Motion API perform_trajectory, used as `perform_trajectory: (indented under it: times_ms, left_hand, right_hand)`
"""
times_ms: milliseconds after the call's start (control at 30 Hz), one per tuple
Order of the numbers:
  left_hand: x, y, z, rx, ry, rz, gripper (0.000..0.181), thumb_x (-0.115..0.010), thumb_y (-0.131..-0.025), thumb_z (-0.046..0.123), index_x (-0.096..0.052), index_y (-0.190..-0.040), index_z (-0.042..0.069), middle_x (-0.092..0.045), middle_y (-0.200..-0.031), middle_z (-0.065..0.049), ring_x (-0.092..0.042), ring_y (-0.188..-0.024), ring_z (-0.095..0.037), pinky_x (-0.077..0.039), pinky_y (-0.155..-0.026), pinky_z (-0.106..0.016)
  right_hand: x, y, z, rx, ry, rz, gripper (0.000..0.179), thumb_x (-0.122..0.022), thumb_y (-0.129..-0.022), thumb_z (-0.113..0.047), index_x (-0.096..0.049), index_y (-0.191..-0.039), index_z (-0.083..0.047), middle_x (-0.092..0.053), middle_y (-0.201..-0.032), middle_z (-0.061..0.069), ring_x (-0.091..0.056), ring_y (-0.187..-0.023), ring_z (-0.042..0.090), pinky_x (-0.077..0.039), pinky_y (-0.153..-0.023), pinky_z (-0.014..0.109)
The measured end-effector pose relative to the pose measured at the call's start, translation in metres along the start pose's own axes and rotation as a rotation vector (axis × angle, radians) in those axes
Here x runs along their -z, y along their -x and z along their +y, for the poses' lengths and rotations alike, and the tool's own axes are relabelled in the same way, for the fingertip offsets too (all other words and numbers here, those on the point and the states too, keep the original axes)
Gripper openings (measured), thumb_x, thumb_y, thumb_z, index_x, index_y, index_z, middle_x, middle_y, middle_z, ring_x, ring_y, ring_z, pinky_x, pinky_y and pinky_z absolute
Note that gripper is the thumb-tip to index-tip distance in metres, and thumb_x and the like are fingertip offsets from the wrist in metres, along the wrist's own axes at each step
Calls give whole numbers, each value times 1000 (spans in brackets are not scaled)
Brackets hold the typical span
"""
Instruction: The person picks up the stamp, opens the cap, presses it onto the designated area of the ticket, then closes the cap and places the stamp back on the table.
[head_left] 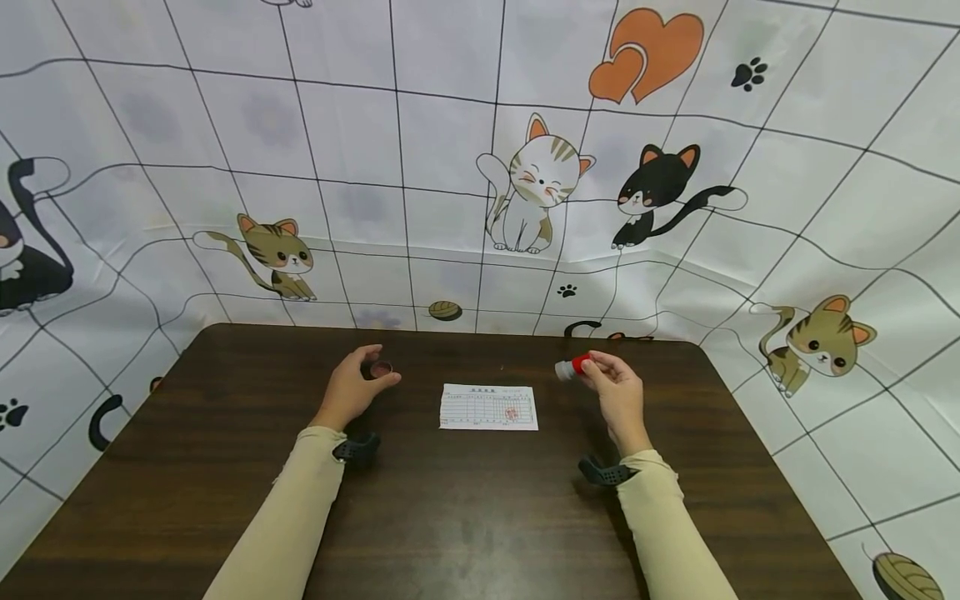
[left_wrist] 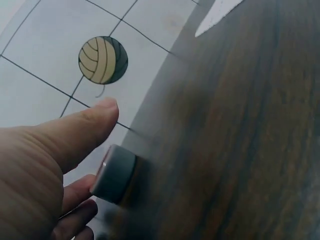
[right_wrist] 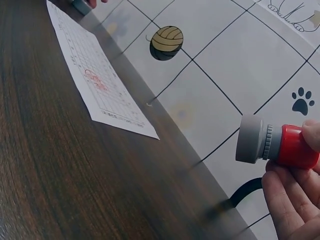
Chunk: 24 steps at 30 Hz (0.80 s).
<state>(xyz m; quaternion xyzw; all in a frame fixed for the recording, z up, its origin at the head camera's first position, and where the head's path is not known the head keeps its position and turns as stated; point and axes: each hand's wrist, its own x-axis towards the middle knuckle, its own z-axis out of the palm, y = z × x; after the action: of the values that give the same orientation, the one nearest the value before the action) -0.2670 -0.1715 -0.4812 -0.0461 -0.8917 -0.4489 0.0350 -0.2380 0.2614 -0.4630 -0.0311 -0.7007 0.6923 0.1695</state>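
Observation:
In the head view, my left hand (head_left: 351, 388) is around a small round cap (head_left: 381, 368) with a reddish inside, at the table's far left. The left wrist view shows the grey cap (left_wrist: 118, 174) standing on its edge, the thumb (left_wrist: 95, 122) apart from it and the fingers behind; whether they touch it is hard to tell. My right hand (head_left: 618, 396) pinches a red and grey stamp (head_left: 572, 367) by its red part, raised and tilted left. Its wide grey end (right_wrist: 250, 139) points away from the fingers. Between the hands lies a printed form (head_left: 480, 408) with a red stamp mark.
A dark wooden table (head_left: 465, 508) carries everything. Behind and beside it hangs a white sheet (head_left: 442, 217) with black grid lines and cartoon cats. Each wrist wears a dark band, seen on the left (head_left: 357, 448) and right (head_left: 606, 472).

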Motion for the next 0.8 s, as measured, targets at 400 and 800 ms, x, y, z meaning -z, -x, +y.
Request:
perform_trajectory:
  times_ms: [400, 800]
  left_hand:
    - [-2, -1, -7, -12, -42, 2, 62, -74, -97, 18, -48, -152, 7, -56, -145, -21, -46, -140, -42, -35, -114, -62]
    - [-2, 0, 3, -31, -78, -16, 63, -75, -97, 17, -48, -153, 6, -62, -138, -19, -52, -133, -41, -38, -113, -61]
  right_hand:
    - [1, -1, 5, -8, -18, -15, 34, -71, -98, -8, -65, -127, 8, -67, -98, 1, -69, -93, 10, -58, -86, 25]
    - [-1, -1, 5, 0, -74, -8, 34, -71, -97, -4, -63, -126, 12, -67, -97, 2, -69, -93, 10, -58, -86, 24]
